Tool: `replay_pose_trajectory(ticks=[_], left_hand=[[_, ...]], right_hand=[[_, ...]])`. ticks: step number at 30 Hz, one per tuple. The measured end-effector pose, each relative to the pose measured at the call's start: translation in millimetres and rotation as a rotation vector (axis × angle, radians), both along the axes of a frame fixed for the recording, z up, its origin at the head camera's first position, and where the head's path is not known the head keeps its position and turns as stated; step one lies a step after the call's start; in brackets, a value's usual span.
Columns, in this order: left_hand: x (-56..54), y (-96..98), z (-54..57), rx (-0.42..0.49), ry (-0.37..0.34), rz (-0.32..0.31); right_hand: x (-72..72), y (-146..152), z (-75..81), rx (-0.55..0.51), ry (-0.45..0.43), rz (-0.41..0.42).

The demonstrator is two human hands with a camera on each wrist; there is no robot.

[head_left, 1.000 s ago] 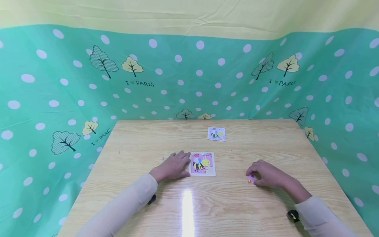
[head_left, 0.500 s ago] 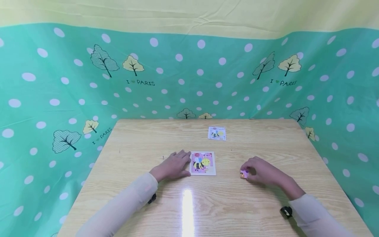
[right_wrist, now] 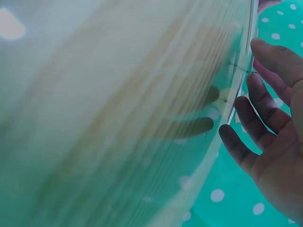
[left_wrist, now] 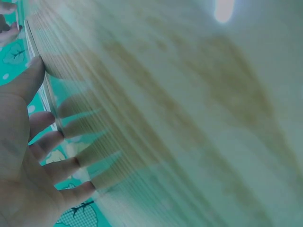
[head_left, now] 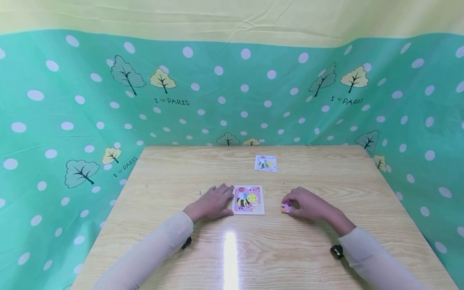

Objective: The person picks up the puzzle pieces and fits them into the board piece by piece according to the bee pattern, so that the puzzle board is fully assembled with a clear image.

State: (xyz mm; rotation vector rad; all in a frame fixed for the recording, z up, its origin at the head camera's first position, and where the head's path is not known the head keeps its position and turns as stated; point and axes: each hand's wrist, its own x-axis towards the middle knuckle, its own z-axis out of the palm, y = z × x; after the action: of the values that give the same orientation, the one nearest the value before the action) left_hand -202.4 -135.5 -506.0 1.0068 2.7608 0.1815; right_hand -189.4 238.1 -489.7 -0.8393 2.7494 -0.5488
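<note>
A square bee jigsaw board (head_left: 259, 209) with a pale border lies mid-table, with a bare pale patch at its lower right. My left hand (head_left: 212, 204) rests at the board's left edge, fingers spread and thumb near the lower corner. To the right of the board, my right hand (head_left: 308, 204) pinches a small pink and orange puzzle piece (head_left: 285, 208) between thumb and fingers, a short way from the board. From the left wrist, the left fingers (left_wrist: 64, 170) look nearly straight on the tabletop. The right wrist view shows the right palm and fingers (right_wrist: 270, 113); the piece is hidden there.
A picture card (head_left: 266, 163) with the same bee lies farther back on the wooden table (head_left: 174, 169). A green dotted curtain (head_left: 246, 104) hangs behind the table and along its sides. Glare (head_left: 230, 257) shines near the front.
My right hand has moved left toward the board with the puzzle piece pinched in it. The left hand stays at the board's edge.
</note>
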Motion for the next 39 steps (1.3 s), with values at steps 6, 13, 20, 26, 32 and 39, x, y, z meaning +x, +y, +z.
replay_pose_trajectory(ticks=[6, 13, 20, 26, 32, 39], left_hand=[[-0.1, -0.4, -1.6, -0.003, 0.009, -0.008], [1.0, -0.7, -0.9, 0.006, 0.002, -0.008], [0.8, -1.0, 0.2, 0.002, -0.005, -0.005], [0.0, -2.0, -1.9, -0.005, 0.006, -0.004], [-0.3, -1.2, -1.7, 0.000, 0.004, -0.009], [-0.3, -1.2, -1.5, 0.002, 0.009, -0.011]], right_hand=[[-6.7, -13.6, 0.8, -0.010, -0.011, 0.006], [-11.0, -27.3, 0.8, -0.017, -0.036, 0.015], [-13.4, -41.7, 2.2, -0.021, -0.037, 0.053], [-15.0, -55.1, 1.5, -0.028, -0.042, 0.079], [-15.7, -66.8, 0.7, -0.011, -0.040, 0.107], [-17.0, -75.7, 1.7, -0.014, -0.026, 0.133]])
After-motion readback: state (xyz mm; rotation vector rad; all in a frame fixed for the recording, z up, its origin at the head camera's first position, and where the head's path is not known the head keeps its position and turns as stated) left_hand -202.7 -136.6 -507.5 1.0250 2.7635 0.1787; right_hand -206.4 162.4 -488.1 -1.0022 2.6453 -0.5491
